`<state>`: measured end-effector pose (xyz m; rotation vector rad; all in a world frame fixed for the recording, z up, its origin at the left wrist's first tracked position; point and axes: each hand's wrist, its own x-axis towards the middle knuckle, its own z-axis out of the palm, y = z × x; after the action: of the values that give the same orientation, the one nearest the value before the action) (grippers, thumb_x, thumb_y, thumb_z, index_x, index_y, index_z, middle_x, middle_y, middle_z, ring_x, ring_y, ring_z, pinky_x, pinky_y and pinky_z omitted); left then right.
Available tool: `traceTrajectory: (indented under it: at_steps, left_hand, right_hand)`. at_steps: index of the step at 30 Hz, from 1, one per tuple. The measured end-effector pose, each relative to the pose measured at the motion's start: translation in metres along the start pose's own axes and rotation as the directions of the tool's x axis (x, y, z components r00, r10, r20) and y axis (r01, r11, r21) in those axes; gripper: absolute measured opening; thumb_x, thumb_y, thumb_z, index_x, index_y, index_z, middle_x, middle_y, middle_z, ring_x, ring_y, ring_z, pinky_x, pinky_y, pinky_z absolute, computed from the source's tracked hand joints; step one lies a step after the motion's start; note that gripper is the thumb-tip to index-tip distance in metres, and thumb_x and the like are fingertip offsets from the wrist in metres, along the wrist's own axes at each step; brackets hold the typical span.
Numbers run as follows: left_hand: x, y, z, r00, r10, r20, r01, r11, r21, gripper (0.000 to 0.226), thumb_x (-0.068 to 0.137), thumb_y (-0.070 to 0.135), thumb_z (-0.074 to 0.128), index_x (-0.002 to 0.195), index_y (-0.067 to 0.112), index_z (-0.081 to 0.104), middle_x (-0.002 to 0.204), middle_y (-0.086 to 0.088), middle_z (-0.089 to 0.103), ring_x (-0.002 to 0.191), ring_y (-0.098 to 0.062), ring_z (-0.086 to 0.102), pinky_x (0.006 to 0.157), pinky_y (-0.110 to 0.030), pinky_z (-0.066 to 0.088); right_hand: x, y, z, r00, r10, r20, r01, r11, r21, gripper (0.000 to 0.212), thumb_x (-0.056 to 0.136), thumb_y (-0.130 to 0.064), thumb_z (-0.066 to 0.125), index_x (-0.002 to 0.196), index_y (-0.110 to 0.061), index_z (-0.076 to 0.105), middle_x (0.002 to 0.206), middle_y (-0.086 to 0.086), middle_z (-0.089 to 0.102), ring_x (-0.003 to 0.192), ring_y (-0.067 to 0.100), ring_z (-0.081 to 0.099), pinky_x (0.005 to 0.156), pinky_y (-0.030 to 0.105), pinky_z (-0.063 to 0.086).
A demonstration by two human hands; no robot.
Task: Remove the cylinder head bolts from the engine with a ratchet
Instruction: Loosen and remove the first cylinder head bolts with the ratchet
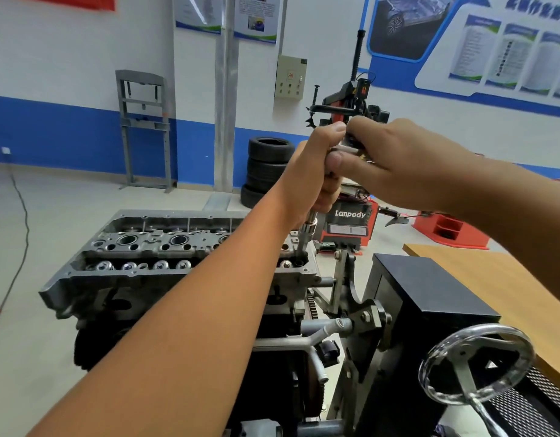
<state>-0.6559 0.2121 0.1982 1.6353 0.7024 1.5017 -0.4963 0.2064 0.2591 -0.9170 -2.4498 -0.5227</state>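
Note:
The grey cylinder head (165, 247) sits on top of the engine, mounted on a stand. A chrome extension bar with socket (307, 234) stands upright in a bolt hole at the head's right end. My left hand (316, 171) grips the upper part of that bar. My right hand (395, 162) holds the ratchet (351, 148) at the bar's top, fingers curled round it; most of the ratchet is hidden by both hands. The bolt itself is hidden in its hole.
The engine stand's steel handwheel (475, 364) and black gearbox housing (430, 288) are at the right, beside a wooden bench (480, 266). Stacked tyres (266, 168), a red tyre changer (348, 222) and a grey press frame (144, 127) stand behind on the floor.

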Motion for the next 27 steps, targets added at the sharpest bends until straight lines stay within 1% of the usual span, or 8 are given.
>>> traceTrajectory:
  at_steps: [3, 6, 11, 16, 19, 21, 24, 27]
  left_hand:
    - [-0.005, -0.002, 0.004, 0.999, 0.029, -0.015, -0.029, 0.999, 0.024, 0.051, 0.085, 0.068, 0.043, 0.050, 0.031, 0.039, 0.050, 0.010, 0.024, 0.043, -0.014, 0.016, 0.042, -0.021, 0.020]
    - [-0.006, -0.005, 0.009, 0.998, 0.043, -0.049, -0.043, 0.999, -0.002, 0.058, 0.087, 0.073, 0.039, 0.048, 0.031, 0.043, 0.048, 0.011, 0.026, 0.041, -0.012, 0.017, 0.042, -0.021, 0.020]
    - [-0.007, -0.019, 0.012, 0.996, 0.051, -0.070, -0.052, 0.999, -0.012, 0.073, 0.093, 0.072, 0.012, 0.042, 0.029, 0.042, 0.044, 0.010, 0.027, 0.037, -0.009, 0.016, 0.044, -0.018, 0.017]
    - [-0.008, -0.026, 0.001, 0.994, 0.020, -0.103, -0.025, 0.999, -0.046, 0.071, 0.089, 0.079, 0.008, 0.058, 0.020, 0.035, 0.048, 0.003, 0.024, 0.044, -0.016, 0.013, 0.046, -0.028, 0.013]
    - [-0.013, -0.032, -0.002, 0.985, 0.024, -0.171, -0.028, 0.999, -0.021, 0.078, 0.083, 0.089, 0.007, 0.058, 0.020, 0.033, 0.049, 0.003, 0.023, 0.047, -0.017, 0.014, 0.049, -0.034, 0.013]
    - [-0.014, -0.036, 0.001, 0.978, 0.050, -0.205, -0.056, 0.998, -0.028, 0.075, 0.089, 0.084, 0.007, 0.057, 0.021, 0.032, 0.048, 0.005, 0.024, 0.044, -0.015, 0.017, 0.046, -0.030, 0.015]
    - [-0.012, -0.039, 0.004, 0.972, 0.086, -0.219, -0.104, 0.992, -0.074, 0.068, 0.092, 0.073, 0.008, 0.056, 0.021, 0.033, 0.046, 0.007, 0.026, 0.039, -0.012, 0.018, 0.042, -0.025, 0.018]
    - [-0.011, -0.043, 0.004, 0.972, 0.093, -0.214, -0.117, 0.988, -0.102, 0.069, 0.090, 0.074, 0.008, 0.055, 0.020, 0.033, 0.046, 0.006, 0.026, 0.039, -0.013, 0.019, 0.043, -0.027, 0.015]
  right_hand:
    - [-0.003, 0.001, -0.001, 1.000, -0.008, -0.026, 0.007, 1.000, -0.015, 0.059, 0.093, -0.075, 0.022, 0.095, -0.020, 0.044, 0.066, 0.004, 0.050, 0.057, 0.022, 0.048, 0.054, 0.041, 0.042]
    - [-0.006, -0.006, 0.003, 0.996, 0.084, -0.019, -0.085, 0.995, -0.055, 0.060, 0.094, -0.074, 0.021, 0.094, -0.019, 0.043, 0.069, 0.004, 0.050, 0.061, 0.021, 0.049, 0.054, 0.037, 0.034]
    - [-0.011, -0.024, 0.013, 0.966, 0.257, 0.017, -0.258, 0.966, 0.020, 0.048, 0.103, -0.065, 0.033, 0.081, -0.022, 0.033, 0.076, 0.005, 0.050, 0.062, 0.019, 0.050, 0.049, 0.030, 0.026]
    - [0.000, -0.023, 0.010, 0.987, 0.113, -0.116, -0.130, 0.979, -0.156, 0.059, 0.096, -0.076, 0.025, 0.088, -0.020, 0.040, 0.068, 0.004, 0.049, 0.056, 0.021, 0.047, 0.050, 0.030, 0.028]
    - [0.009, -0.018, 0.009, 0.987, -0.011, -0.159, -0.031, 0.966, -0.258, 0.070, 0.086, -0.084, 0.012, 0.094, -0.021, 0.041, 0.062, 0.003, 0.044, 0.051, 0.021, 0.042, 0.050, 0.029, 0.028]
    - [0.011, -0.018, 0.008, 0.984, -0.042, -0.172, -0.008, 0.961, -0.277, 0.071, 0.084, -0.085, 0.009, 0.094, -0.022, 0.041, 0.059, 0.002, 0.043, 0.050, 0.020, 0.040, 0.050, 0.028, 0.026]
    - [0.011, -0.022, 0.007, 0.979, -0.054, -0.198, -0.004, 0.960, -0.279, 0.068, 0.086, -0.085, 0.014, 0.086, -0.023, 0.042, 0.058, 0.001, 0.042, 0.049, 0.019, 0.039, 0.050, 0.027, 0.022]
    - [0.011, -0.024, 0.002, 0.985, -0.032, -0.169, -0.014, 0.964, -0.265, 0.068, 0.087, -0.086, 0.019, 0.085, -0.023, 0.047, 0.062, 0.002, 0.046, 0.052, 0.020, 0.043, 0.050, 0.027, 0.024]
